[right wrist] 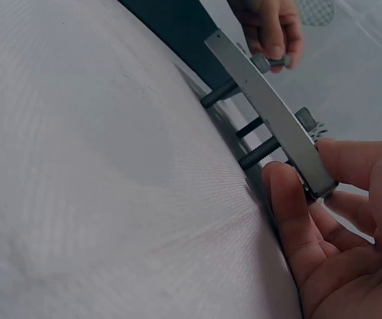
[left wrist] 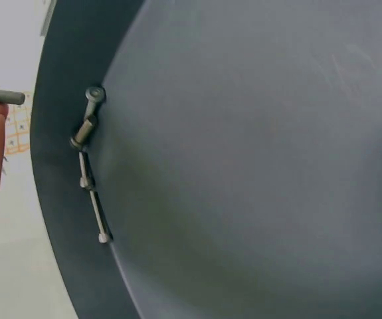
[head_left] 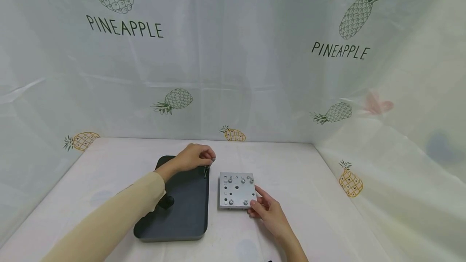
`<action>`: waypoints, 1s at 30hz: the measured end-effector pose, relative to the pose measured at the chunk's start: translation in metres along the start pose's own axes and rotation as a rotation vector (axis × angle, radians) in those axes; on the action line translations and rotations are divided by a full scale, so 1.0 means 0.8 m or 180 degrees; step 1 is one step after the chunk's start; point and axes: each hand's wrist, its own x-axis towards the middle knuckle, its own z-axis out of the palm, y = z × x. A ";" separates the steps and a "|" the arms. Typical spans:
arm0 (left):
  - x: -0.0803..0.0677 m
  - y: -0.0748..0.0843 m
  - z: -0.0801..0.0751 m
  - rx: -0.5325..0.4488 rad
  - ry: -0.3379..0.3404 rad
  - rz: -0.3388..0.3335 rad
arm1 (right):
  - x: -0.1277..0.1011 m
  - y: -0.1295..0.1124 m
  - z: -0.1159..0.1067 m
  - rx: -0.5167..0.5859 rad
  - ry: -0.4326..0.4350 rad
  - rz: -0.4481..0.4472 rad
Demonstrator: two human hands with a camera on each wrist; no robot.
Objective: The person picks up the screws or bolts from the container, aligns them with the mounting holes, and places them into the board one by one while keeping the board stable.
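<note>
A pineapple-print curtain point(head_left: 240, 31) is hanging behind a white-covered table point(head_left: 287, 165), where a dark tray point(head_left: 187, 209) is lying with a drilled metal plate point(head_left: 238, 194) sitting at its three o'clock. A person's right hand point(head_left: 269, 215) is gripping the plate's four o'clock corner between thumb and fingers; the left hand point(head_left: 196, 157), at the tray's one o'clock, is pinching a metal bolt point(left wrist: 8, 98). The head camera is showing bolt heads point(head_left: 243, 181) dotting the plate's top, while only the right wrist camera is revealing threaded shanks point(right wrist: 260, 153) jutting beneath; whether they are touching the table cannot be told. The left wrist camera is best exposing loose screws point(left wrist: 84, 131) lining the tray's wall.
</note>
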 end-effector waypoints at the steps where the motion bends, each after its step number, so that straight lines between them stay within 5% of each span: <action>1: 0.002 0.002 0.001 0.0009 0.0010 0.0005 | 0.000 0.000 0.000 -0.0006 0.0001 0.0004; 30: 0.050 0.050 0.064 -0.0412 0.0026 -0.0055 | 0.001 -0.001 -0.001 -0.0016 -0.0022 0.0010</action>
